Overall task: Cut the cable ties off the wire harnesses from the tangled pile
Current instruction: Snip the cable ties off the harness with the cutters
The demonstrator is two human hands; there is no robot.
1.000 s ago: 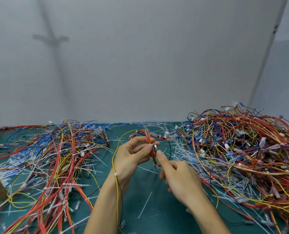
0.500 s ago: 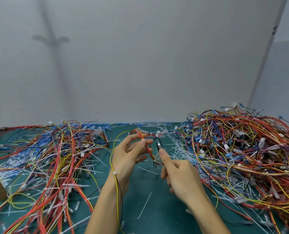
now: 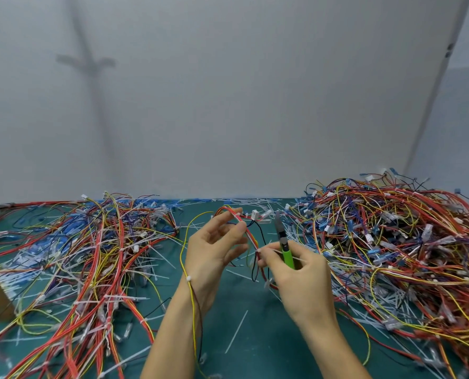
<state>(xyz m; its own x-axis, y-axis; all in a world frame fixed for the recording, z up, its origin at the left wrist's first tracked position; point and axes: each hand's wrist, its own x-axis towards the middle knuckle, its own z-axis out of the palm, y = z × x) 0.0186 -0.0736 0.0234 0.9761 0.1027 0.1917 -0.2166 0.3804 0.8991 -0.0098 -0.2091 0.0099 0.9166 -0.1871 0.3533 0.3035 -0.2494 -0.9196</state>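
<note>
1. A workshop or assembly bench: a green-topped desk (image 3: 258,348) stands against a plain grey wall (image 3: 227,105).
2. Heaps of tangled, many-coloured wire harnesses (image 3: 397,242) lie at its left and right sides.
3. Loose white cable ties (image 3: 236,335) litter the desk between them.

My left hand (image 3: 211,253) and right hand (image 3: 301,272) are bare, with long, slim fingers (image 3: 273,257). My left forearm (image 3: 173,332) and right forearm (image 3: 334,348) are bare too, down to the bottom edge of view.
</note>
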